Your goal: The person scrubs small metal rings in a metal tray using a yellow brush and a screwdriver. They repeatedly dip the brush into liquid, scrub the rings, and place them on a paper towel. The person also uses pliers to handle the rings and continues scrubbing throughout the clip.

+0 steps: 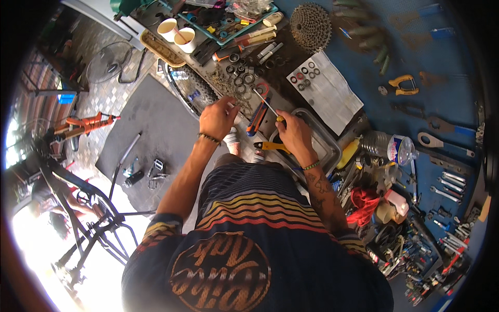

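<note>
the right hand (pixel 294 136) has its fingers closed round a slim metal tool (pixel 267 104), tip near loose rings (pixel 243 79) on the desk (pixel 209 66); the left hand (pixel 218 117) curls loosely (round what, i cannot tell). ring-picking seems underway; next probably calls for steady aim.

Workbench (pixel 285 99) with metal rings (pixel 243 76), sprocket cassette (pixel 311 27) and white paper (pixel 331 99).

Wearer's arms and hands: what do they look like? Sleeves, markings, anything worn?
Left hand and right hand: no gloves. Left wrist: dark beaded-looking bracelet. Right wrist: yellowish-and-dark band, with dark tattoos on that forearm. Short dark sleeves, left and right, carry yellow-orange wavy stripes. Finer bead detail is too small to tell.
</note>
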Demonstrator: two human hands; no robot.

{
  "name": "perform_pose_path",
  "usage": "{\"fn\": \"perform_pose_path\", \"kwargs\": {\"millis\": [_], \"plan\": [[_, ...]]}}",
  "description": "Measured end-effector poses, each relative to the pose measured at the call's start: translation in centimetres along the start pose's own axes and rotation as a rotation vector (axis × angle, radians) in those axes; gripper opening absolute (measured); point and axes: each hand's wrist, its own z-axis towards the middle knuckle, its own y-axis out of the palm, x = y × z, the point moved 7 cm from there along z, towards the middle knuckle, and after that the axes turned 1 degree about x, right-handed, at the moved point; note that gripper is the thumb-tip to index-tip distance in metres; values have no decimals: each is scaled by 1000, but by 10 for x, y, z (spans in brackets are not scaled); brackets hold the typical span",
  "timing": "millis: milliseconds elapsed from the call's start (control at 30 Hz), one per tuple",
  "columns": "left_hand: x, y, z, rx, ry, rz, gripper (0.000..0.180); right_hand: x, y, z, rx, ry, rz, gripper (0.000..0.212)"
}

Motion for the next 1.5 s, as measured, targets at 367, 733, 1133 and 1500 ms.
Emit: {"fn": "perform_pose_path", "kwargs": {"millis": [367,733,1133,1500], "plan": [[28,77,98,-240,498,481,34,-10,-25,-30,-11,214,39,40],[32,69,102,-82,761,467,18,142,-102,-207,665,788,90,40],[9,63,126,-252,559,394,34,212,-61,-233,661,733,-51,48],[24,79,102,-84,457,679,24,220,-73,-248,663,493,-170,58]]}}
